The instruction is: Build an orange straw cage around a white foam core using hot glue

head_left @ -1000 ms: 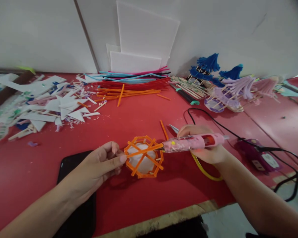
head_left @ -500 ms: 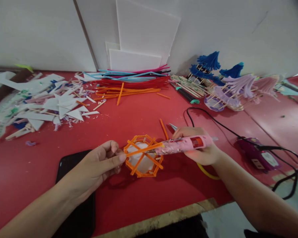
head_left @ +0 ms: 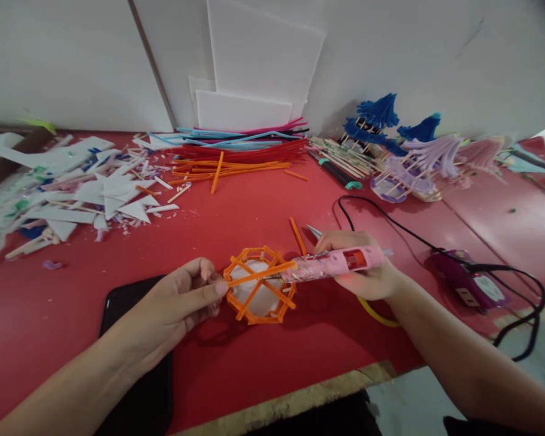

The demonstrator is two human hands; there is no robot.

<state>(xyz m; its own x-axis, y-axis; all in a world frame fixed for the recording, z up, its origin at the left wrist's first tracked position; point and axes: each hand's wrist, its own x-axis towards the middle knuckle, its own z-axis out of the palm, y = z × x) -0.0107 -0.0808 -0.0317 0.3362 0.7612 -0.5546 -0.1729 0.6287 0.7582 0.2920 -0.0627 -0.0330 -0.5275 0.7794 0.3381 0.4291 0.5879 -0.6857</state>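
My left hand (head_left: 184,297) pinches one end of an orange pipe cleaner (head_left: 261,274) between thumb and fingertips. The strip slants over an orange octagonal frame (head_left: 254,319) with a white base and other orange strips crossing its top. My right hand (head_left: 361,266) is wrapped around a pink glue gun (head_left: 331,264). Its nozzle points left, right by the strip, over the frame's middle; whether it touches cannot be made out. Beyond my right hand pokes a pointed silver tip (head_left: 314,231), and a yellow loop (head_left: 376,312) shows below; the hand hides what lies between.
A black phone (head_left: 140,387) lies under my left forearm. White scraps (head_left: 113,194) are heaped at left, bundled pipe cleaners (head_left: 236,151) behind. Blue and lilac pagoda-like models (head_left: 429,154) stand back right. A black cord (head_left: 390,221) runs to a purple power box (head_left: 467,281).
The whole view has shifted slightly, so everything sits a little further left. Both hands keep their hold, and the pipe cleaner and glue gun stay in nearly the same position over the frame.
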